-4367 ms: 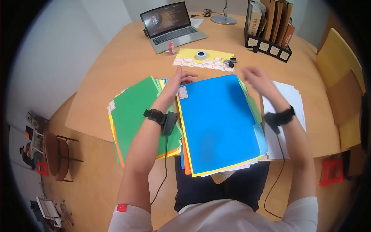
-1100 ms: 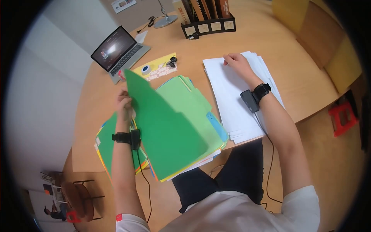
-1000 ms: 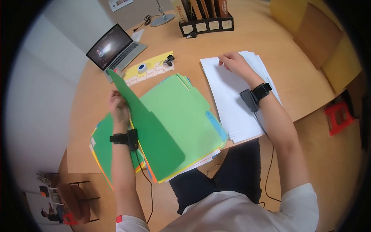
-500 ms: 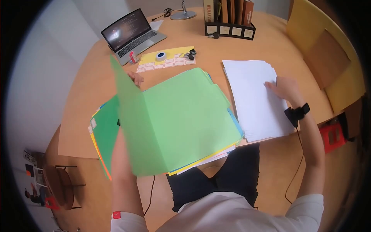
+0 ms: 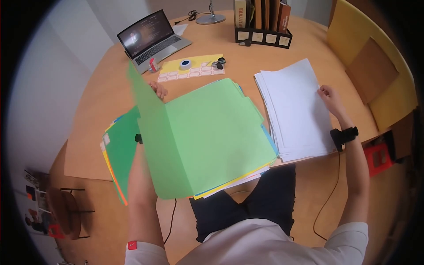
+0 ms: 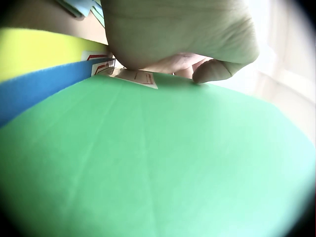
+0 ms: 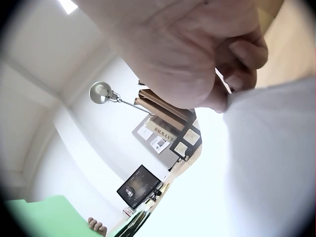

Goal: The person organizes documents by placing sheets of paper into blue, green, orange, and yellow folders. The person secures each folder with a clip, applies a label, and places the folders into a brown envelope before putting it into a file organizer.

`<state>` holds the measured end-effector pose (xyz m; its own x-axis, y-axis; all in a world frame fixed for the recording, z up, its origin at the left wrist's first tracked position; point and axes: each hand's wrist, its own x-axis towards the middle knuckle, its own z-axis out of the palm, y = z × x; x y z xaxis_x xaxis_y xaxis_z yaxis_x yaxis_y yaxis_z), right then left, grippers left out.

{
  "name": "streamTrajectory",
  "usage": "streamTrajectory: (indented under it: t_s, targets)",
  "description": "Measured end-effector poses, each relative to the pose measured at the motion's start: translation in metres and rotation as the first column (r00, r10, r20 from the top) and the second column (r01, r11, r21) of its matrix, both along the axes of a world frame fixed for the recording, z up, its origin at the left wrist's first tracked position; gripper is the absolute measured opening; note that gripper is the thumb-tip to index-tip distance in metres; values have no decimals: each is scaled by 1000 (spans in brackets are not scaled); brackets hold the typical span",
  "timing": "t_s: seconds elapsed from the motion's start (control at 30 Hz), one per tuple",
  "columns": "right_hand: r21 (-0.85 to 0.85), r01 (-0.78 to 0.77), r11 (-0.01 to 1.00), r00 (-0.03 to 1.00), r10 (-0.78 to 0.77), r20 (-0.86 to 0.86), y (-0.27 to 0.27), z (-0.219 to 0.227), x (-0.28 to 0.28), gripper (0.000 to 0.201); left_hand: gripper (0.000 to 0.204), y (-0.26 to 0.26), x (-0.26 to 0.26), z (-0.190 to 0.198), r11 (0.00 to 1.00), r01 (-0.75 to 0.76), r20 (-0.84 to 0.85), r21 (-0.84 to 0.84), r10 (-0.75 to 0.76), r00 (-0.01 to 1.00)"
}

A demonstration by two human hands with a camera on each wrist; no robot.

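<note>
A light green folder (image 5: 212, 128) lies open on a stack of coloured folders, its left cover raised. My left hand (image 5: 159, 89) is at the far edge of that cover, partly hidden behind it. In the left wrist view its thumb (image 6: 213, 72) bends over the cover's edge beside a white label (image 6: 136, 77), with fingers beyond. On the right, a pile of white paper (image 5: 276, 128) lies on the table. My right hand (image 5: 332, 100) pinches the right edge of the top sheet (image 5: 300, 106), which sits turned askew over the pile. The right wrist view shows its curled fingers (image 7: 242, 61) on the sheet.
A second folder stack, dark green on top (image 5: 121, 145), lies left, partly behind my left arm. Farther back are a laptop (image 5: 152, 42), a yellow label sheet (image 5: 192, 70) bearing a tape roll (image 5: 185, 64) and scissors (image 5: 218, 63), and a black book holder (image 5: 263, 37).
The closed blue folder has given way to a light green one held open by my left hand. My right hand, lately flat on the paper, now grips the top sheet and has turned it.
</note>
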<state>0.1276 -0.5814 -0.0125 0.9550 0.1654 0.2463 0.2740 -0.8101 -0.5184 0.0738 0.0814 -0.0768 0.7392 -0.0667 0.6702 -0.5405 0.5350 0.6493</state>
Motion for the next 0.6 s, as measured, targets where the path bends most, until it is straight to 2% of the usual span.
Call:
streamTrajectory:
  t_s: [0.07, 0.1, 0.17, 0.27, 0.37, 0.4, 0.47, 0.5, 0.6]
  targets:
    - [241, 4, 971, 991, -37, 132, -2, 18, -2, 25, 26, -4, -7, 1, 1000, -11, -73, -27, 9, 997]
    - [357, -11, 934, 979, -62, 193, -3, 29, -3, 24, 25, -7, -12, 5, 999, -22, -121, -35, 17, 992]
    - [568, -29, 823, 965, -125, 230, 10, 65, -15, 22, 25, -14, -18, 12, 1000, -15, -108, -19, 13, 994]
    - [782, -40, 623, 992, -70, 107, 43, 94, -27, 18, 26, -22, -26, 23, 999, -40, -109, 28, 42, 993]
    - [797, -87, 597, 980, 194, -39, 84, 76, -24, 18, 27, -27, -32, 31, 999, -35, -115, 16, 37, 993]
    - [764, -110, 635, 964, 256, -74, 98, 64, -24, 18, 27, -28, -33, 32, 1000, -24, -117, -2, 24, 993]
    - [692, -101, 715, 942, 292, -164, 141, 56, -43, 18, 25, -25, -31, 27, 1000, -19, -137, -9, 18, 990]
    - [687, -114, 718, 916, 343, -206, 159, 54, -52, 19, 25, -24, -29, 26, 1000, -17, -143, -16, 15, 990]
    - [517, -240, 822, 919, 364, -153, 200, 28, -55, 21, 23, -30, -31, 25, 995, -87, -133, -40, 81, 988]
